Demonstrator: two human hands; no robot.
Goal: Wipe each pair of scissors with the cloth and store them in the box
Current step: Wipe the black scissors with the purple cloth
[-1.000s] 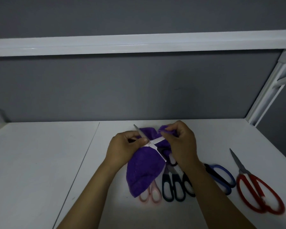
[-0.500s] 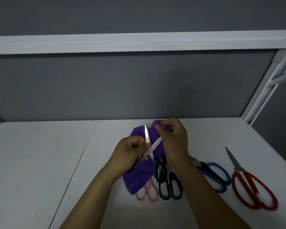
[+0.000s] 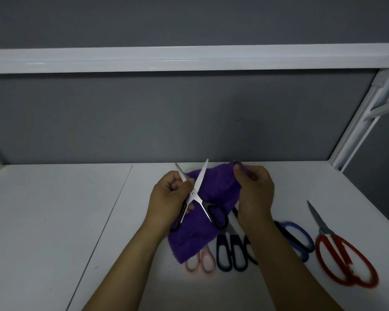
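left hand curled round one arm of the small steel scissors with black loop handles, held just in front of the purple terry cloth. blades splayed in an x, tips away from me, loops toward me. right hand pinches the cloth's top right corner.

judgement: free blade's long axis runs up and away, with fabric directly right of it, so the right hand is nearer to wipe.

below the cloth, on the white table: pink-handled scissors, black-handled scissors, blue-handled scissors, red-handled scissors. box not in view.

Grey wall, white table
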